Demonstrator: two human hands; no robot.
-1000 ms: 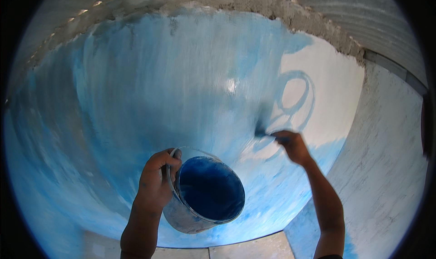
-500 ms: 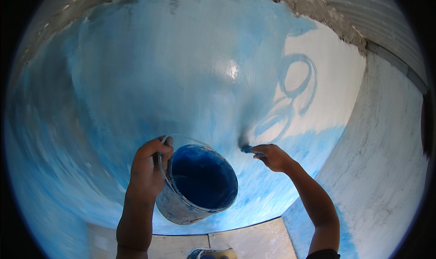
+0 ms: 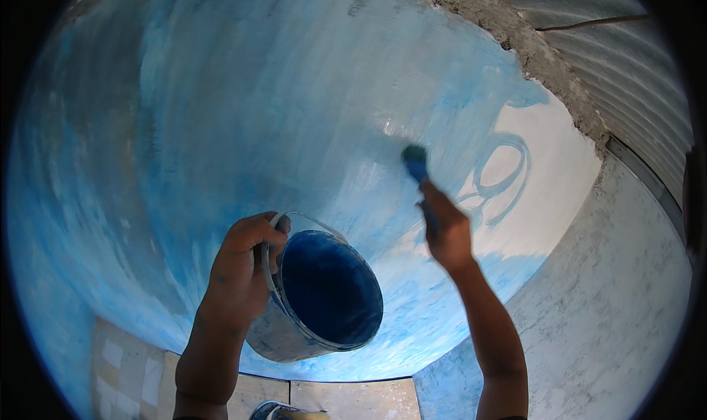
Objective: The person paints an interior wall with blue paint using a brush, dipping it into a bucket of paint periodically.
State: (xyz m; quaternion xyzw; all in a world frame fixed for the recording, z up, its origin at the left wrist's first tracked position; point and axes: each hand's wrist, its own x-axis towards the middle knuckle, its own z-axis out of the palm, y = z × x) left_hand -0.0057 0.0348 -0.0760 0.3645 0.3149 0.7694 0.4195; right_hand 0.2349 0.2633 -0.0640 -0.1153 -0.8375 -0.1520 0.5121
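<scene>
streaky blue covers most of a wall point(image 3: 243, 88), work that looks well advanced; a pale patch point(image 3: 571, 166) at right, crossed by looping strokes point(image 3: 504, 136), appears left to fill. the right hand point(image 3: 447, 232) is closed around a brush point(image 3: 417, 171), its bristles beyond the fingertips, touching the wall or just off it; from here i can't tell which. the left hand's point(image 3: 243, 261) fingers clasp the handle of a tilted bucket point(image 3: 283, 335), its mouth just right of them, dark blue inside.
</scene>
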